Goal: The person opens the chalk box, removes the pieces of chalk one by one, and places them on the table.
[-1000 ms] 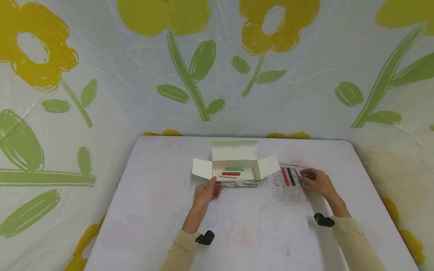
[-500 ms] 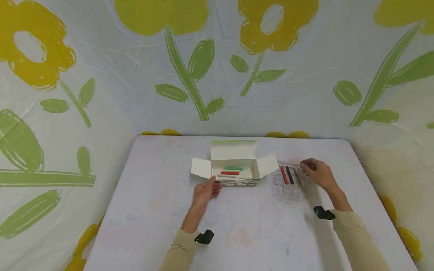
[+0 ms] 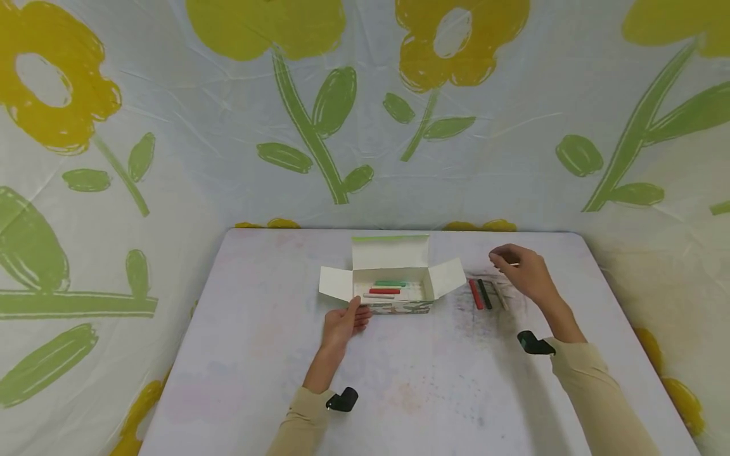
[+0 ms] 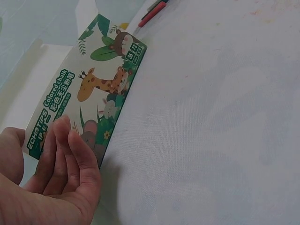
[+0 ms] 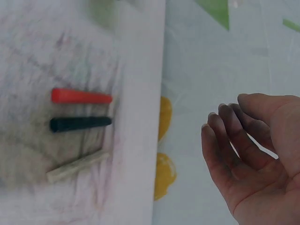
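An open chalk box point(image 3: 402, 309) with animals printed on its front stands on the table. Green point(image 3: 390, 283), red point(image 3: 384, 291) and pale point(image 3: 379, 296) chalk sticks lie inside. My left hand point(image 3: 339, 326) holds the box's near left corner, thumb at the rim and fingers against the printed front point(image 4: 105, 89). To the right of the box, a red chalk point(image 5: 82, 96), a dark chalk point(image 5: 80, 123) and a whitish chalk point(image 5: 77, 167) lie side by side. Raised beyond them, my right hand point(image 3: 527, 272) has loosely bent fingers and holds nothing.
The box's lid point(image 3: 390, 253) stands up at the back, and its side flaps point(image 3: 336, 283) spread outward. Dark chalk smudges point(image 3: 476, 326) mark the table around the loose sticks. A flower-printed cloth point(image 3: 365, 139) hangs behind the table.
My right hand has let go of the whitish chalk beside the dark one, then risen and moved away toward the table's far side. My left hand stays at the box.
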Available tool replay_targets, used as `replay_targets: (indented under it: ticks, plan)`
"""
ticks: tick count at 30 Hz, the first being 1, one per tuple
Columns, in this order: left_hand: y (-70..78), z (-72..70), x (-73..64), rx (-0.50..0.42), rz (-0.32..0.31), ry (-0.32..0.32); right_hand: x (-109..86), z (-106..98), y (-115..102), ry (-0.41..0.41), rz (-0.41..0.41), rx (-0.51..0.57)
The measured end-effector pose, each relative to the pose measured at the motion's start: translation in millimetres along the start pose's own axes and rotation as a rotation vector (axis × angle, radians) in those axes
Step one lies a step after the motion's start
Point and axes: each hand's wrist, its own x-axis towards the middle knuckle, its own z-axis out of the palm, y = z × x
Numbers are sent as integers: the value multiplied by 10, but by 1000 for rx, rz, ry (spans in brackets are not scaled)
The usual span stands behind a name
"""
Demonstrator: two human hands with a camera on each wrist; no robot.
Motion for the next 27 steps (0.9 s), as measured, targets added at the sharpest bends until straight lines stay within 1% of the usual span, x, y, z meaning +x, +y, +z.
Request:
replay_targets:
  ticks: [7,10,14,19,24,27]
  plan:
    - [1,-7,1,4,-10,1,135,57,-300,17,-75,65]
    - [5,-15,-8,-1,0,-12,189,103,-441,9,-92,90]
    - [7,-24,-8,-18,5,-19,252,193,-579,-25,-109,99]
    - [12,-18,7,-16,1,-14,290,339,-673,-67,-127,94]
    - [-3,-11,31,-11,-1,-9,306,517,-725,-113,-170,121]
    - [-18,-7,51,-15,-3,-5,307,631,-735,-147,-178,146]
